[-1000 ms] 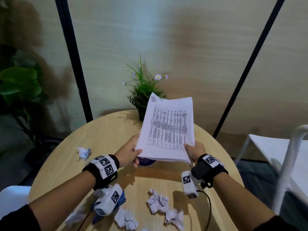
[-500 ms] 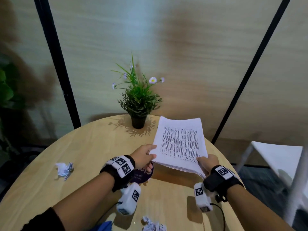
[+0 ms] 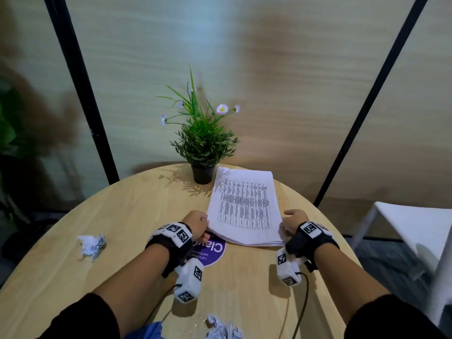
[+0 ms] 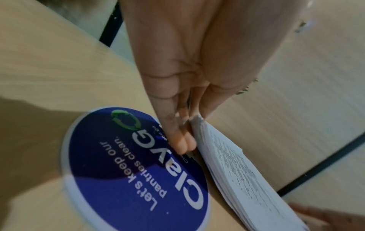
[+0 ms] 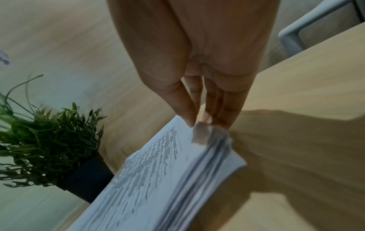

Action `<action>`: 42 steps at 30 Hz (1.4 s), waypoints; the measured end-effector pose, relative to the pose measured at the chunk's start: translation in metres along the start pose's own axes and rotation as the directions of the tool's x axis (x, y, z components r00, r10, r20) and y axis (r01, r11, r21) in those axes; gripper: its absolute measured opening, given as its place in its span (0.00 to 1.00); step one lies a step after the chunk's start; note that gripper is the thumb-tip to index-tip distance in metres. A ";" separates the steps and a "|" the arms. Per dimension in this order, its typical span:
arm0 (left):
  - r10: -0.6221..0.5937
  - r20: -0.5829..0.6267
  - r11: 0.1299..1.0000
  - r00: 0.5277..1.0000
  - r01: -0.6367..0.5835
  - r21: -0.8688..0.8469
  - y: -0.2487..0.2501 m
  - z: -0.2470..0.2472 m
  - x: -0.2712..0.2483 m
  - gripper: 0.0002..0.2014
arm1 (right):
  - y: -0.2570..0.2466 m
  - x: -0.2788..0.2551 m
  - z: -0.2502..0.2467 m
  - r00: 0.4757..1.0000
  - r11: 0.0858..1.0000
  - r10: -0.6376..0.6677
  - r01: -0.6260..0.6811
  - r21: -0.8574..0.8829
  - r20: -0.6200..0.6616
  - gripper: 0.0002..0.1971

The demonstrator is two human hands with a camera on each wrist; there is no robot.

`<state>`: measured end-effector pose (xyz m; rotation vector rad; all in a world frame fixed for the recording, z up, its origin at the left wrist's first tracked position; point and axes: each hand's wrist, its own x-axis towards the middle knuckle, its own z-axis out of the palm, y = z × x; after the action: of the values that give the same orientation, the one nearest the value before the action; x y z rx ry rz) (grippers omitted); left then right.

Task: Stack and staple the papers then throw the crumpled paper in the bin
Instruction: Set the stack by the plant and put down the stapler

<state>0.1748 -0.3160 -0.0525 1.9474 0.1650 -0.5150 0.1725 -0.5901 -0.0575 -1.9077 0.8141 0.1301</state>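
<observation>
1. One stack of papers (image 3: 247, 206) on the round table (image 3: 122, 216), near its far right edge, just beside one potted plant (image 3: 203, 143); two crumpled papers visible, one at left (image 3: 91, 243), one at the near edge (image 3: 223, 330); one purple sticker (image 3: 210, 250).
2. Left hand (image 3: 195, 225) with straight fingers (image 4: 181, 140) touching the stack's near left corner; released, not clenched.
3. Right hand (image 3: 292, 221) with straight fingers (image 5: 185, 112) at the near right corner; whether pinching, cannot tell.
4. Bare tabletop to the left of the stack.

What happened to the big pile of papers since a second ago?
The paper stack came down from the air and now lies flat on the table, right of the potted plant. Both hands came down with it: the left hand and right hand are still at its near corners. The crumpled paper stayed put.
</observation>
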 end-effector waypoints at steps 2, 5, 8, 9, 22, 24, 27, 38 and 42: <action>-0.041 0.012 0.998 0.999 0.040 0.047 -0.002 -0.003 -0.006 0.11 | 0.006 -0.004 -0.002 0.999 0.996 -0.014 0.018 -0.089 0.042 0.21; -0.056 0.023 0.985 0.998 0.051 0.167 0.000 -0.007 -0.022 0.09 | 0.008 -0.025 -0.011 0.996 0.972 -0.064 0.077 -0.222 0.068 0.17; -0.030 0.059 0.971 0.998 0.015 0.238 0.006 -0.011 -0.044 0.09 | 0.010 -0.051 -0.019 0.990 0.964 -0.076 0.103 -0.244 0.119 0.15; -0.022 0.087 0.969 0.996 0.000 0.245 0.007 -0.013 -0.056 0.09 | 0.011 -0.065 -0.020 0.986 0.960 -0.081 0.116 -0.255 0.146 0.14; 0.008 0.145 0.643 0.989 -0.116 0.757 -0.041 -0.040 -0.204 0.22 | 0.045 -0.240 0.004 0.870 0.763 -0.110 0.384 -0.520 0.481 0.20; -0.007 0.119 0.602 0.993 -0.091 0.793 -0.054 -0.043 -0.215 0.24 | 0.056 -0.255 0.010 0.851 0.720 -0.089 0.415 -0.557 0.518 0.28; -0.027 0.119 0.533 0.993 -0.086 0.842 -0.067 -0.044 -0.234 0.30 | 0.067 -0.270 0.020 0.832 0.634 -0.061 0.459 -0.622 0.552 0.41; -0.086 0.277 0.385 0.957 -0.224 0.895 -0.107 -0.003 -0.287 0.61 | 0.095 -0.312 0.042 0.810 0.273 -0.010 0.567 -0.777 0.587 0.72; -0.046 0.256 0.375 0.965 -0.221 0.900 -0.116 0.004 -0.290 0.62 | 0.104 -0.321 0.054 0.818 0.261 -0.043 0.564 -0.783 0.574 0.62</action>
<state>-0.1261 -0.2359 -0.0277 2.9604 -0.5364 -0.8943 -0.1210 -0.4173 -0.0259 -2.9440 -0.1450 0.9721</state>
